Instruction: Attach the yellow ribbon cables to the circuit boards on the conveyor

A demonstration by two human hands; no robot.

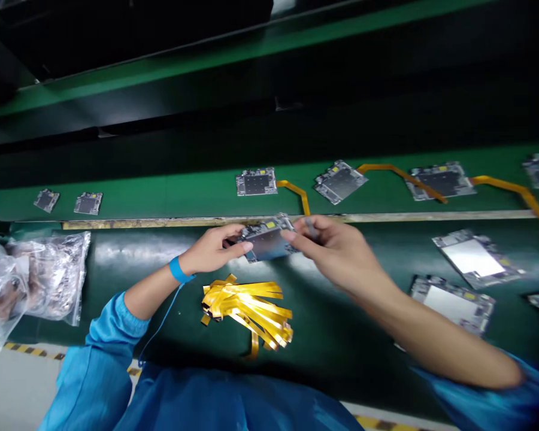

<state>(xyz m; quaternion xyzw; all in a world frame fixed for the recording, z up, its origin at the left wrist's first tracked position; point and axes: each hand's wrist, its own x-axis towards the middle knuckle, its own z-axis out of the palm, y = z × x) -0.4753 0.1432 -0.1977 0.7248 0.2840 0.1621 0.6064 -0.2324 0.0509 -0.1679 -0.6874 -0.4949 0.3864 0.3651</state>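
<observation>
A circuit board (269, 244) with a large metal plate and a small yellow label is held up between both hands over the green bench. My left hand (218, 246), with a blue strap at its wrist, pinches the board's left end. At its right end, my right hand (326, 239) grips the edge, thumb on top; a small greyish piece shows at its fingers, too blurred to name. Below the board lies a pile of gold flex cables (247, 305) on the bench.
Along the green strip behind lie boards with orange flex cables, such as this board (257, 181), and several smaller boards (88, 203) at left. A raised edge (161, 222) divides strip and bench. Clear plastic bags (49, 275) sit left; more boards (453, 305) lie right.
</observation>
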